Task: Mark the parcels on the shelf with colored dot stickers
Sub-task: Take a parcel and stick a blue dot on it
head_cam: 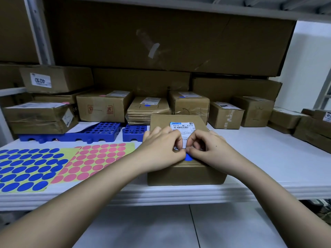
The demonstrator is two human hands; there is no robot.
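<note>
A: Where is the parcel being marked?

B: The front parcel (186,169) sits on the white shelf (268,158), at its front edge, a brown carton with a white shipping label (182,127) on its top. Every other place here I give from that parcel

A: And the hands?

B: Both rest on its top face. The left hand (161,145) and the right hand (211,147) have their fingers curled, and the thumb tips meet just above a blue dot sticker (188,157) that lies near the top's front edge. The thumbs touch the sticker's upper rim; whether they pinch it or only press it down I cannot tell, for the tips hide that part

A: Where are the sticker sheets?

B: To the parcel's left, flat on the shelf. The pink dot sheet (96,161) lies nearest, just beside the left forearm, and the blue dot sheet (30,169) lies farther left, its right edge under or against the pink one

A: Anything behind?

B: Behind and left of the parcel stand blue perforated racks (107,130), one touching the parcel's back left corner. Farther behind runs a row of other parcels (189,104); two of them show a blue dot on top, one just behind the parcel and one behind and slightly right. Large cartons (161,42) are stacked behind and above that row
</note>
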